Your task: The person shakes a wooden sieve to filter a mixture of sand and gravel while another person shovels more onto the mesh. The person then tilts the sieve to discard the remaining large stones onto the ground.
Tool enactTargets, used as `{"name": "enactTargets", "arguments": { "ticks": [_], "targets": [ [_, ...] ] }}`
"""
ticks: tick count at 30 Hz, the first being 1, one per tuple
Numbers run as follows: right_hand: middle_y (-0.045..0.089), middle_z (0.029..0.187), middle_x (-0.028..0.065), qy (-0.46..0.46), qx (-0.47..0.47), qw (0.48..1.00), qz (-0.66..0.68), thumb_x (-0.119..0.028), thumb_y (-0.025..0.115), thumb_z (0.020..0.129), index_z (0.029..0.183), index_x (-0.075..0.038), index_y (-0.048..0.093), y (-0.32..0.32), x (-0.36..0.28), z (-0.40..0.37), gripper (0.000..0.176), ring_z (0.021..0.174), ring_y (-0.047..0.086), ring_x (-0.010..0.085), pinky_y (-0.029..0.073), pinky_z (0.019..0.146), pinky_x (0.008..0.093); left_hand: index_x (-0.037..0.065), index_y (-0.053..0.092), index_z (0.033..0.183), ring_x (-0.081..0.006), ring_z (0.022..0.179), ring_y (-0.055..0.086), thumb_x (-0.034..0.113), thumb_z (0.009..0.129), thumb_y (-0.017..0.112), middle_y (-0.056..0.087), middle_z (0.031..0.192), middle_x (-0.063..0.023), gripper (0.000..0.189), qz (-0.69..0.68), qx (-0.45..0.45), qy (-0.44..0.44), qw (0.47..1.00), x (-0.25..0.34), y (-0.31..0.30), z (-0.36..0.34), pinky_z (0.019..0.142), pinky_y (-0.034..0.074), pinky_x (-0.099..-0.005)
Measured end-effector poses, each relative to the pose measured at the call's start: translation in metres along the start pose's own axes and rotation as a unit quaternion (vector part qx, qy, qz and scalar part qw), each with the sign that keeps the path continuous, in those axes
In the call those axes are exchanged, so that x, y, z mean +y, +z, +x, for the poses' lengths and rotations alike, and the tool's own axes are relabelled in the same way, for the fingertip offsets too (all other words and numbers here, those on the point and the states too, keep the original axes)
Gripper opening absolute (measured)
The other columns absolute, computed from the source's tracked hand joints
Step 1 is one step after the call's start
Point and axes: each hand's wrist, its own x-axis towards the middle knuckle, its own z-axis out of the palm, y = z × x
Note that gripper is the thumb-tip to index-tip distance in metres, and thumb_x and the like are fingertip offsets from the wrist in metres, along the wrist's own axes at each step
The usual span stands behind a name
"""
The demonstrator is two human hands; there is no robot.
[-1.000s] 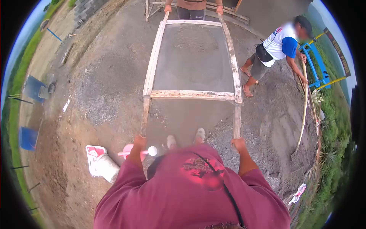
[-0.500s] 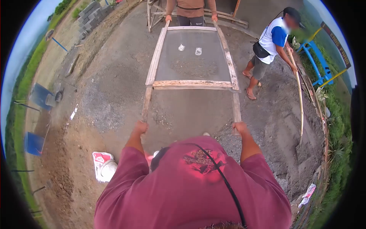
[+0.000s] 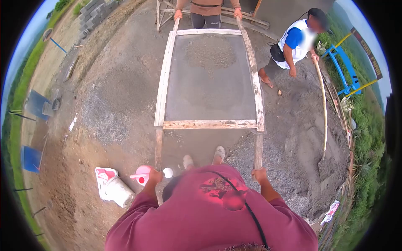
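Note:
A wooden-framed sieve [image 3: 209, 124] hangs between me and a person opposite, its mesh [image 3: 205, 94] stretched inside the frame. Grey sand [image 3: 211, 54] is heaped on the mesh toward the far end. My left hand [image 3: 155, 175] is closed around the end of the left wooden handle [image 3: 158, 144]. Around the end of the right handle [image 3: 258, 148], the fingers of my right hand [image 3: 259, 174] are wrapped. At the far end, the other person's hands [image 3: 178, 14] grip the two opposite handles.
A person [image 3: 295, 42] at the right has one hand on a long wooden pole [image 3: 321, 96] above dark sand. Near my left arm lie a white bucket [image 3: 119, 191] and a red-and-white sack [image 3: 101, 178]. Gravel [image 3: 102, 117] spreads left; blue containers [image 3: 30, 159] stand farther out.
Sieve and both my hands have moved toward my body. The sand heap now lies at its far end. At the right, the person has taken one hand off the pole.

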Motion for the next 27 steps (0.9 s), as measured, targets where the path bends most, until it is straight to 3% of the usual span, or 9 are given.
{"name": "enactTargets", "arguments": {
  "ticks": [1, 4, 6, 9, 11, 17, 22, 26, 27],
  "targets": [
    [0.071, 0.075, 0.0185, 0.088, -0.047, 0.993, 0.067, -0.014, 0.075, 0.066, 0.086, 0.007, 0.072, 0.018, 0.045, -0.009, 0.028, 0.069, 0.073, 0.0258, 0.057, 0.063, 0.0400, -0.009, 0.069, 0.080, -0.0287, 0.066, 0.071, 0.018, 0.071, 0.077, 0.070, 0.073, -0.0199, 0.029, -0.048, -0.047, -0.056, 0.996, -0.033, 0.011, -0.007, 0.061, 0.055, -0.0402],
    [0.072, 0.077, 0.0195, 0.004, -0.117, 0.993, -0.023, -0.014, 0.077, 0.064, 0.087, 0.008, 0.071, -0.004, 0.040, -0.062, 0.032, 0.076, 0.074, 0.0284, 0.057, 0.068, 0.0413, -0.008, 0.069, 0.094, -0.0271, 0.071, 0.072, 0.020, 0.073, 0.078, 0.071, 0.077, -0.0203, 0.036, -0.059, -0.027, -0.069, 0.996, -0.049, 0.008, -0.048, 0.060, 0.055, -0.0385],
    [0.073, 0.080, 0.0200, 0.121, -0.016, 0.992, 0.004, -0.019, 0.081, 0.062, 0.085, 0.011, 0.071, -0.007, -0.002, -0.072, 0.039, 0.077, 0.074, 0.0314, 0.056, 0.067, 0.0417, -0.006, 0.069, 0.098, -0.0281, 0.074, 0.073, 0.024, 0.074, 0.078, 0.072, 0.077, -0.0199, 0.040, -0.003, 0.004, -0.068, 0.998, -0.045, 0.005, -0.038, 0.061, 0.056, -0.0396],
    [0.073, 0.079, 0.0209, 0.062, -0.061, 0.995, 0.043, -0.020, 0.078, 0.064, 0.084, 0.011, 0.071, 0.015, -0.009, -0.009, 0.037, 0.075, 0.073, 0.0322, 0.056, 0.066, 0.0424, -0.003, 0.072, 0.090, -0.0319, 0.080, 0.074, 0.029, 0.077, 0.073, 0.074, 0.085, -0.0194, 0.035, 0.169, -0.025, 0.053, 0.984, -0.011, -0.017, 0.021, 0.067, 0.057, -0.0431],
    [0.070, 0.073, 0.0178, 0.054, -0.086, 0.991, 0.087, -0.011, 0.071, 0.070, 0.082, 0.008, 0.070, 0.040, -0.021, 0.085, 0.023, 0.063, 0.070, 0.0290, 0.055, 0.058, 0.0415, -0.002, 0.072, 0.084, -0.0329, 0.081, 0.074, 0.027, 0.077, 0.070, 0.074, 0.086, -0.0201, 0.030, 0.145, -0.004, 0.047, 0.988, 0.037, -0.045, 0.069, 0.069, 0.057, -0.0441],
    [0.064, 0.062, 0.0140, -0.017, -0.142, 0.968, 0.207, -0.005, 0.069, 0.066, 0.071, 0.003, 0.068, -0.125, -0.297, 0.133, 0.010, 0.053, 0.065, 0.0267, 0.052, 0.052, 0.0404, 0.001, 0.071, 0.065, -0.0264, 0.056, 0.066, 0.016, 0.074, 0.063, 0.065, 0.060, -0.0128, 0.018, 0.056, 0.033, 0.086, 0.994, 0.284, -0.196, 0.081, 0.054, 0.049, -0.0413],
    [0.066, 0.064, 0.0155, -0.016, -0.104, 0.978, 0.183, -0.008, 0.070, 0.064, 0.072, 0.005, 0.068, -0.123, -0.277, 0.114, 0.016, 0.053, 0.066, 0.0279, 0.053, 0.052, 0.0416, 0.001, 0.071, 0.064, -0.0275, 0.052, 0.065, 0.017, 0.075, 0.062, 0.066, 0.060, -0.0154, 0.021, -0.073, 0.035, 0.092, 0.993, 0.232, -0.148, 0.104, 0.052, 0.049, -0.0423],
    [0.070, 0.072, 0.0191, -0.028, -0.002, 0.998, 0.052, -0.016, 0.076, 0.062, 0.080, 0.010, 0.071, -0.005, -0.063, 0.093, 0.033, 0.065, 0.071, 0.0260, 0.055, 0.059, 0.0421, -0.005, 0.073, 0.088, -0.0380, 0.081, 0.074, 0.036, 0.074, 0.068, 0.073, 0.081, -0.0228, 0.043, 0.211, 0.001, 0.121, 0.970, 0.037, -0.027, 0.116, 0.075, 0.057, -0.0468],
    [0.070, 0.071, 0.0191, -0.015, 0.004, 1.000, 0.024, -0.018, 0.078, 0.062, 0.081, 0.009, 0.071, 0.004, -0.030, 0.053, 0.034, 0.066, 0.071, 0.0250, 0.053, 0.058, 0.0409, -0.004, 0.074, 0.086, -0.0361, 0.078, 0.074, 0.039, 0.075, 0.069, 0.073, 0.078, -0.0212, 0.044, 0.014, -0.010, 0.016, 1.000, 0.017, -0.013, 0.068, 0.071, 0.057, -0.0457]
  ]
}}
